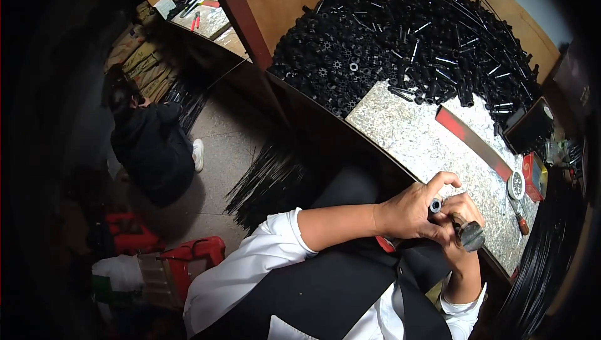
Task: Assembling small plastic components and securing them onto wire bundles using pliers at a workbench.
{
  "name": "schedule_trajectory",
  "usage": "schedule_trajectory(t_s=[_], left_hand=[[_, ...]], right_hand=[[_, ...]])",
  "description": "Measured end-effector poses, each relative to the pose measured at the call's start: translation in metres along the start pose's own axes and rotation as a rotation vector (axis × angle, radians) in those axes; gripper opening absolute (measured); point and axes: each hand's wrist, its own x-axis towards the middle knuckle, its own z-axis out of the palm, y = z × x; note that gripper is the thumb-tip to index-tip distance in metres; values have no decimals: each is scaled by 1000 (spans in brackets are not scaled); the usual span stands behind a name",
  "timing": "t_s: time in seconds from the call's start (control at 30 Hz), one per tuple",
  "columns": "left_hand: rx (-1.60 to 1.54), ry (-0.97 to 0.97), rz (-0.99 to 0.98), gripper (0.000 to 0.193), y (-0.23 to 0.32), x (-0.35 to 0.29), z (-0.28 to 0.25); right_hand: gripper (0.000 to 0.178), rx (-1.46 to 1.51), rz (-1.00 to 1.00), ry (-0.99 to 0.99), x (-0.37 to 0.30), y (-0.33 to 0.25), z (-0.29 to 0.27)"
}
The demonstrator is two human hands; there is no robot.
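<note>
My left hand point(414, 208) is closed around a small tube point(436, 205), whose pale round open end faces up between thumb and forefinger. Right beside it, my right hand point(464, 210) grips a dark metal piece with a thick grey ridged end point(472, 237); its other end is hidden by the fingers. Both hands nearly touch, over the near edge of the speckled worktop point(400, 130). Whether the tube and the ridged piece are joined I cannot tell.
A large heap of black tubular parts point(400, 40) covers the far worktop. Nearer lie a red-and-grey metal bar point(474, 143), a round tub of small parts point(515, 185), a red box point(535, 176) and a screwdriver point(521, 220). Another person point(153, 146) crouches at left beside thin black rods.
</note>
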Motion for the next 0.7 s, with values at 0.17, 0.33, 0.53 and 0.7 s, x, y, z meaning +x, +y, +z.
schedule_trajectory(t_s=[0.17, 0.33, 0.53, 0.7], left_hand=[[0, -57, -64, 95, 8, 1, -5], [17, -76, -67, 99, 1, 1, -6], [2, -24, -31, 97, 0, 6, -10], [11, -21, -118, 95, 10, 2, -22]], right_hand=[[16, -44, -22, -21, 2, -3, -1], [16, 8, 16, 93, -2, 7, 8], [15, 60, -121, 98, 0, 7, 15], [15, 191, -18, -10, 1, 1, 15]])
